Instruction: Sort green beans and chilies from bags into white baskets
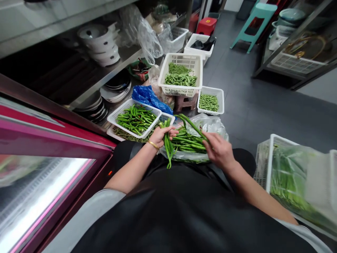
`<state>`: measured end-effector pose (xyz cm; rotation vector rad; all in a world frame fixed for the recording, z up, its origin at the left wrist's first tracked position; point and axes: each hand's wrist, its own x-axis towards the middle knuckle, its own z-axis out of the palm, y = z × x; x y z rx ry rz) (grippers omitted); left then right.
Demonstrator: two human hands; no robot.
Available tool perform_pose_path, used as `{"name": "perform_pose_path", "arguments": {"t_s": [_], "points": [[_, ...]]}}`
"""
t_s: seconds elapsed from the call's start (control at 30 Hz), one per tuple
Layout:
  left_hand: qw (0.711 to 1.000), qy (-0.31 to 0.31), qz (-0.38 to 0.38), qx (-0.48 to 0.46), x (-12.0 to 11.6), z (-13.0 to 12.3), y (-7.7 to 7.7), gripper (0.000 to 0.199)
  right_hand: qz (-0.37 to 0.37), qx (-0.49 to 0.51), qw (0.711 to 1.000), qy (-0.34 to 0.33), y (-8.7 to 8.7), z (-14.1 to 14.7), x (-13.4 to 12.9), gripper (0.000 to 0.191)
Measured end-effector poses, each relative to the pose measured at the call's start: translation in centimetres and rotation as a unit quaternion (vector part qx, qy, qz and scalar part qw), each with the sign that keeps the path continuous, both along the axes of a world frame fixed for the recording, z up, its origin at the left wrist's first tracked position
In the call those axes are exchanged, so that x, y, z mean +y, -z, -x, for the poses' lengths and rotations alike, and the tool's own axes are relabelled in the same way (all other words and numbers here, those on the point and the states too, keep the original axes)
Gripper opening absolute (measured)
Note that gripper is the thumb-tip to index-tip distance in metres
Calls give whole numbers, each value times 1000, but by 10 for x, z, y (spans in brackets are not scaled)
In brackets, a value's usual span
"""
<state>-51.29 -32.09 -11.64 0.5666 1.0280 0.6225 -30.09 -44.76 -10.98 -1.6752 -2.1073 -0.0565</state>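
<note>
My left hand (pixel 162 136), with a gold bangle at the wrist, is closed round a small bunch of green peppers (pixel 168 144). My right hand (pixel 219 147) pinches the end of long green pods (pixel 193 125) that point up and left. Between and below my hands, an open clear plastic bag (pixel 216 126) on my lap holds more long green pods (pixel 188 142). Just left of my left hand, a white basket (pixel 112 117) is heaped with green peppers (pixel 135 119). Another white basket, partly covered, sits beneath it with darker pods.
Ahead stand a white basket of cut greens (pixel 198 72) on a stool and a smaller white basket (pixel 221 102) of short green pieces. A blue bag (pixel 150 96) lies left of them. Metal shelves with dishes (pixel 100 45) run along the left. A crate (pixel 268 165) of bagged greens stands right.
</note>
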Motion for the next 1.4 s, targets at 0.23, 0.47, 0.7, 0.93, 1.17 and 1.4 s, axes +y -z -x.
{"name": "perform_pose_path", "arguments": {"t_s": [0.23, 0.47, 0.7, 0.93, 1.17, 1.4], "points": [[993, -61, -54, -85, 7, -2, -16, 16, 88, -19, 986, -140, 44, 55, 0, 42], [926, 301, -225, -39, 2, 16, -41, 45, 290, 405, 863, -82, -13, 9, 50, 58], [896, 384, -223, -9, -16, 6, -25, 31, 226, 198, 954, -8, -5, 27, 72, 59], [964, 232, -129, -13, -9, 13, -3, 31, 296, -178, 936, 62, 35, 14, 66, 37], [969, 164, -184, -9, 6, 20, -5, 28, 346, -208, 915, 15, 48, 5, 88, 34], [940, 165, -298, -19, 6, -15, -7, 33, 150, 108, 982, -25, -19, 2, 79, 27]]}}
